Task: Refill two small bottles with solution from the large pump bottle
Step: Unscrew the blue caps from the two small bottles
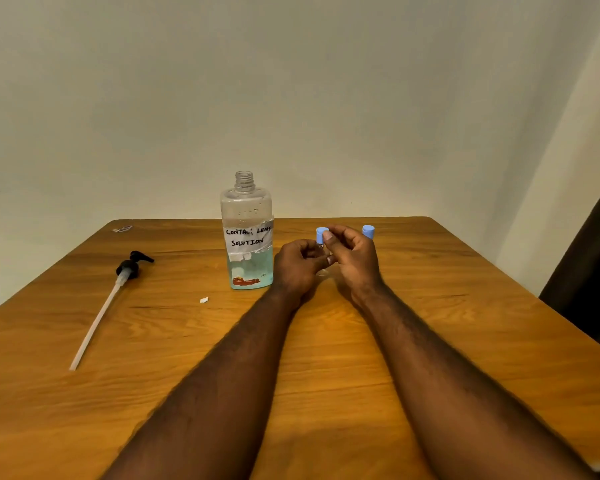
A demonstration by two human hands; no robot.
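The large clear bottle (247, 233) stands open-necked at mid-table, about a third full of pale blue liquid, with a handwritten "contact lens solution" label. Its black pump head with a long white tube (110, 299) lies flat to the left. Just right of the big bottle, my left hand (297, 268) wraps the clear body of a small bottle (321, 249), while my right hand (352, 258) pinches its blue cap (321, 234). A second small bottle's blue cap (368, 231) pokes up behind my right hand; its body is hidden.
The wooden table (465, 306) meets a pale wall at the back. A small white scrap (204, 300) lies in front of the big bottle. A bit of clear wrapper (122, 229) sits at the far left corner. A dark curtain hangs beyond the table's right edge.
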